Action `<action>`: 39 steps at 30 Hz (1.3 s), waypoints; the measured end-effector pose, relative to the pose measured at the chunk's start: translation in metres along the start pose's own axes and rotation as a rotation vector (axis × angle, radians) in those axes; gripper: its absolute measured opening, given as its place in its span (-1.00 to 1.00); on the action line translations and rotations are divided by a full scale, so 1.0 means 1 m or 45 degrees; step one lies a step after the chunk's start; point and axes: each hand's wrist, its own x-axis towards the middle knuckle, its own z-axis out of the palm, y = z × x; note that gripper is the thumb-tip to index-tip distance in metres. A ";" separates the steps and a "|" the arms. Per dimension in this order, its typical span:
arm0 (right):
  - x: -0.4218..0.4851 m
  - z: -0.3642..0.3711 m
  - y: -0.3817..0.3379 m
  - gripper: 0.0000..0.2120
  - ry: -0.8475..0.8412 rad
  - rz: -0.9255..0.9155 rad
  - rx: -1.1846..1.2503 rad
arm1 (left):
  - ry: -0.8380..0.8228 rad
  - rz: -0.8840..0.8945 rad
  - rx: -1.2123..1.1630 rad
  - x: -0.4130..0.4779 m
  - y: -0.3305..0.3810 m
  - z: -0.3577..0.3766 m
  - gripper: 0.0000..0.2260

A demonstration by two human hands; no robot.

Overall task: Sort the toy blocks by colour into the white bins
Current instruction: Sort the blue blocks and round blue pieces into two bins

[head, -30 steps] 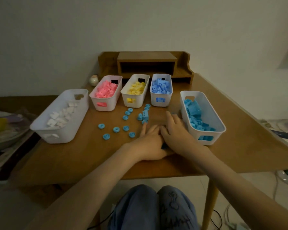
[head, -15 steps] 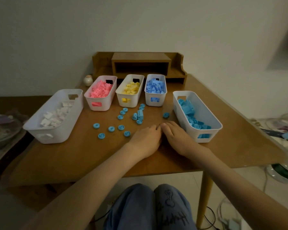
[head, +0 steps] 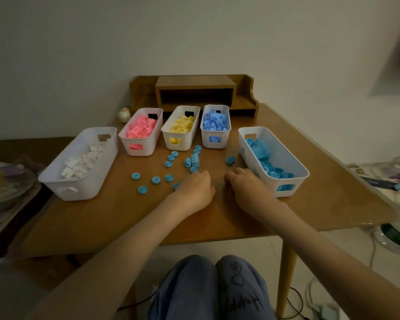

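Five white bins stand on the wooden table: white blocks [head: 79,167], pink blocks [head: 140,129], yellow blocks [head: 181,127], mid-blue blocks [head: 215,123] and light-blue blocks [head: 263,158]. Several loose light-blue wheels [head: 156,180] and a small light-blue block stack [head: 194,160] lie in front of the bins; one wheel [head: 229,160] lies beside the light-blue bin [head: 293,162]. My left hand [head: 194,190] rests knuckles-up with fingers curled under, partly covering a wheel. My right hand [head: 247,185] rests next to the light-blue bin, fingers curled too. Anything under either palm is hidden.
A wooden shelf unit [head: 194,93] stands at the table's back edge, with a small round ornament [head: 124,114] to its left. Cluttered items lie off the table on the left [head: 5,181] and on the floor at the right [head: 397,183]. My knees are under the front edge.
My hands lay flat and touching at the table's middle a second ago. Their fingers have since curled under and the hands have drawn apart. The blocks and bins have not moved.
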 end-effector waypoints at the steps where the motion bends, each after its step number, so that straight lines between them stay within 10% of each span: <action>1: 0.000 0.001 0.000 -0.74 0.017 -0.004 0.008 | -0.008 0.011 0.015 -0.001 -0.001 0.001 -0.83; 20: 0.007 -0.075 0.030 -0.81 0.368 0.009 0.412 | 0.058 -0.069 -0.184 0.006 0.038 -0.040 -0.68; 29: 0.041 -0.065 0.095 -0.69 0.242 0.096 0.263 | 0.197 0.442 -0.435 0.041 0.096 -0.026 -0.81; 39: 0.087 -0.054 0.100 -0.60 -0.177 0.005 -0.389 | 0.066 0.449 0.118 0.078 0.087 -0.011 -0.81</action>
